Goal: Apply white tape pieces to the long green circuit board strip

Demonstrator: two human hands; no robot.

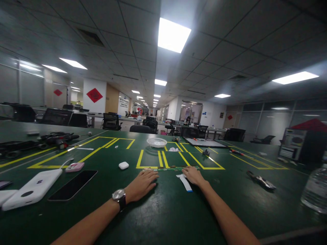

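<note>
My left hand [142, 184], with a watch on the wrist, lies flat on the green table [163, 211], fingers stretched toward a long thin green circuit strip [170, 168]. My right hand [193, 175] rests open by the strip's right part, its fingertips at or on the strip. A white flat ribbon cable with a blue tip [185, 182] lies just left of my right hand. Neither hand grips anything.
A black phone [73, 184], white power bank [33, 189], pink device [74, 166] and white earbud case [123, 165] lie at left. A white basket [156, 142] and flat panel [205, 142] sit farther back. Pliers [261, 180] and a water bottle [315, 189] are at right. Yellow tape marks boxes.
</note>
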